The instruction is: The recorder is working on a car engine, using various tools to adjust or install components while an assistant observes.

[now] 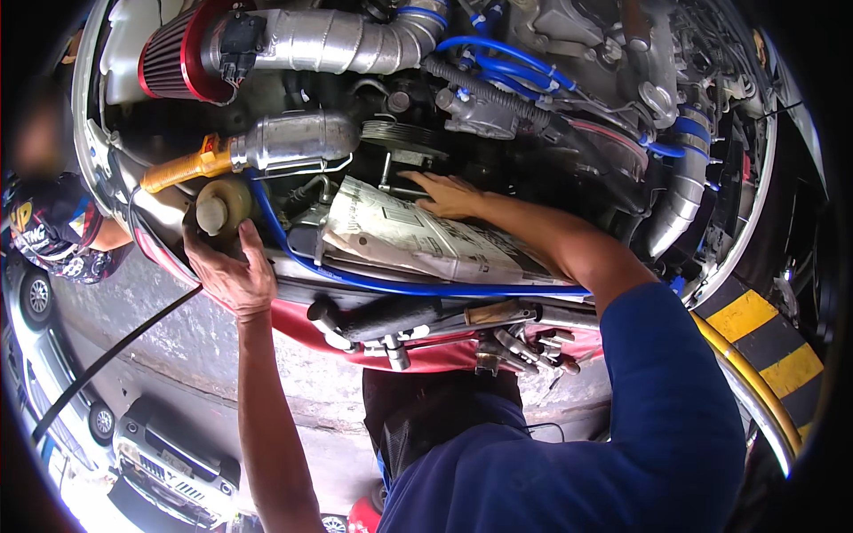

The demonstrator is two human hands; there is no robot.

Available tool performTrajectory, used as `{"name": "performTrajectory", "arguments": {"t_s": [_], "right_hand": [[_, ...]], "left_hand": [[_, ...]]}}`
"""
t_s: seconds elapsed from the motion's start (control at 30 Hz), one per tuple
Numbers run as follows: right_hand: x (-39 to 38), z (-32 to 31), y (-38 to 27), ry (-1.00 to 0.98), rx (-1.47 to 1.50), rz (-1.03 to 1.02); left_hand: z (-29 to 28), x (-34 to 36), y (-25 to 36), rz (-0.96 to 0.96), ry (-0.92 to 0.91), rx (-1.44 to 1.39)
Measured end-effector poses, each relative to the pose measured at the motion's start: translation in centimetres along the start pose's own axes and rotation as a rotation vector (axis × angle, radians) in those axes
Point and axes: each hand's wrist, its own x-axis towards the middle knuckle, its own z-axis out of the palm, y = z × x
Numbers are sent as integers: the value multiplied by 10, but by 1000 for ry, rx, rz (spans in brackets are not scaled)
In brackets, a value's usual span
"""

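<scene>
Grey workshop floor [160, 311] stretches beyond an open vehicle engine bay [160, 129]; parked cars stand at lower left. Fluid reservoir [229, 197], yellowish with a pale round cap, sits at the bay's front left corner. Left hand [233, 277]: fingers and thumb spread wide around the reservoir's near side; contact cannot be determined. Right hand [449, 194]: fingers extended and slightly apart, at the far edge of a printed newspaper sheet [391, 233], fingertips beside a slim metal bar [386, 169]; grip on the bar cannot be confirmed. Newspaper lies tilted across the front of the bay, partly under the right forearm. Blue hose [400, 286] runs along its near side. Work lamp [302, 140], yellow-handled with a metal hood, rests just behind the reservoir. Assorted hand tools [520, 342] lie nearer the body, on a red surface [298, 333]. Farther back: red cone air filter [182, 58] joined to a silvery intake pipe [333, 40]. Another person [58, 240] in a dark printed top stands at the left edge.
</scene>
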Motion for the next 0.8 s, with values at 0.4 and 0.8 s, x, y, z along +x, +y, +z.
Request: {"name": "performTrajectory", "arguments": {"t_s": [0.4,0.8], "right_hand": [[27,-21,-44,-149,48,-38],[-59,-53,-42,-3,175,16]], "left_hand": [[2,0,-4,36,28,10],[3,5,-4,56,21,-8]]}}
